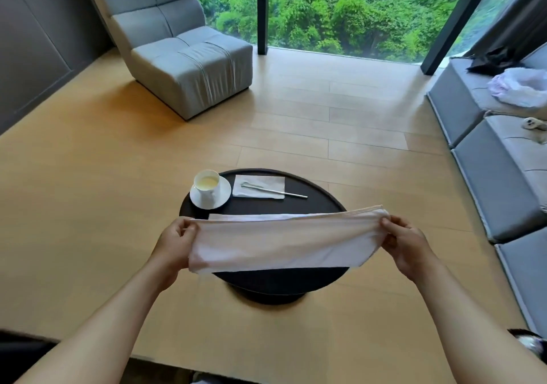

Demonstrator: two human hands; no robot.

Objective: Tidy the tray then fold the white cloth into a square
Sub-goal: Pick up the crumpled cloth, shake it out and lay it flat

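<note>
A white cloth [281, 241] hangs stretched in the air above the near half of a round dark tray [322, 200]. My left hand [174, 243] pinches its left end and my right hand [405, 244] pinches its right end. The cloth looks doubled over along its top edge and sags in the middle. On the tray's far side stand a white cup [207, 187] of pale liquid on a saucer [222, 198], and a white paper napkin [259, 187] with a metal spoon [275, 190] lying across it. The cloth hides part of the tray's middle.
The tray sits on a dark round base [266, 293] on a wooden floor. A grey armchair [189, 58] stands far left. Grey cushioned seating [503, 161] runs along the right, with a plastic bag [521, 88] and small items on it. A large window is behind.
</note>
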